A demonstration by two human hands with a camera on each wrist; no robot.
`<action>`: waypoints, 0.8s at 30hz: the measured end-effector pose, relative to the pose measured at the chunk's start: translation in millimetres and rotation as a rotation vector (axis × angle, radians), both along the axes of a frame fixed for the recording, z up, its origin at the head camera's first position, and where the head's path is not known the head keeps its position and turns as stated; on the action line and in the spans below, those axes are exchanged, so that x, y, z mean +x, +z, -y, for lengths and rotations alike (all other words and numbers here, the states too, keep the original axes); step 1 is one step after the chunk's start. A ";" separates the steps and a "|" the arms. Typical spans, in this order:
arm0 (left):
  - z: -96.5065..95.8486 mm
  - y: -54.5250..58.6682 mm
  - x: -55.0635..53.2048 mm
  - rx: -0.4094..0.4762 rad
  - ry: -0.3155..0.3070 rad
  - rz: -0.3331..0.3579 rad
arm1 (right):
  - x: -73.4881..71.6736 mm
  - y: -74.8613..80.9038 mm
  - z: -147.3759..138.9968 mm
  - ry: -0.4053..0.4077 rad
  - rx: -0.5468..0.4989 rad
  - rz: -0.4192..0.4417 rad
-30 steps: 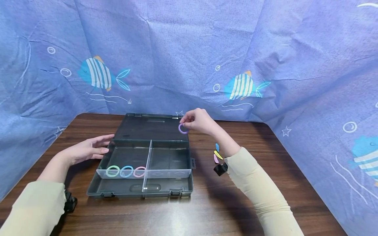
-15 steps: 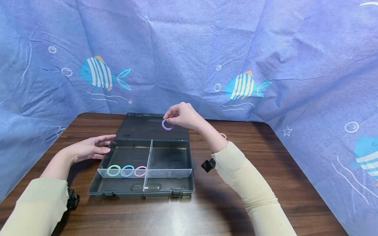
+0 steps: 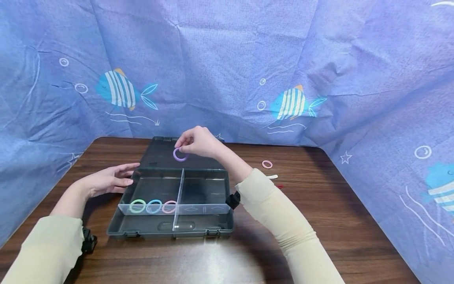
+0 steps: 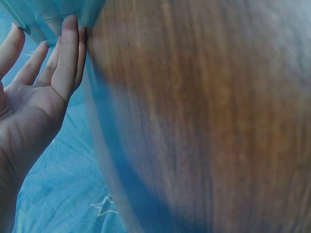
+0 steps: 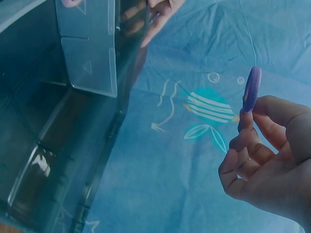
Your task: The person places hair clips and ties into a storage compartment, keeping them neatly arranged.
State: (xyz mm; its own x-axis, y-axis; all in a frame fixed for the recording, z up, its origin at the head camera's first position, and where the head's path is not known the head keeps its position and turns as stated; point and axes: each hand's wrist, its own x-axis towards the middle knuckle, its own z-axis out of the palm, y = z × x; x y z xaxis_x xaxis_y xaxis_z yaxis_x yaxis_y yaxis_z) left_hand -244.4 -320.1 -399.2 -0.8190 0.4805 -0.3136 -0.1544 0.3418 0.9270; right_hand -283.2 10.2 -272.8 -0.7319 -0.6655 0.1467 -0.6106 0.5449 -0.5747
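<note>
The purple ring [image 3: 179,160] is pinched between thumb and fingertips of the right hand [image 3: 200,142] and held in the air, seen against the opened lid [image 3: 159,154]. The box [image 3: 159,233] is touched at its left side by the left hand [image 3: 106,182], its fingers spread. Green [image 3: 137,200], blue [image 3: 154,201] and pink [image 3: 169,202] rings are lined up at the cross divider [image 3: 203,209], left half. Right of the box, another pink ring [image 3: 267,167], a white clip [image 3: 272,176] and a partly hidden red clip [image 3: 280,186] are seen on the table [image 3: 319,197].
</note>
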 end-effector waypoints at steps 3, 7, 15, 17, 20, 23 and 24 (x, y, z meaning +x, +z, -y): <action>-0.5 0.0 0.5 -0.013 -0.001 -0.001 | -0.3 -4.5 7.8 0.018 0.002 0.004; -1.5 2.0 1.2 -0.007 -0.002 0.001 | -1.8 -13.0 18.4 0.034 -0.002 -0.010; -2.3 2.7 0.3 0.039 -0.004 0.031 | -4.3 -32.6 42.4 0.064 -0.004 -0.029; -2.2 2.6 -0.4 0.045 -0.008 0.033 | -5.3 -37.1 48.7 0.080 -0.005 -0.030; -1.6 2.4 -1.5 0.046 -0.015 0.037 | -6.6 -43.7 57.5 0.099 -0.008 -0.020; -1.3 2.5 -2.0 0.047 -0.018 0.031 | -7.3 -49.4 65.5 0.108 -0.003 -0.016; -1.2 2.8 -1.9 0.044 -0.014 0.032 | -7.2 -51.2 68.0 0.111 0.000 -0.019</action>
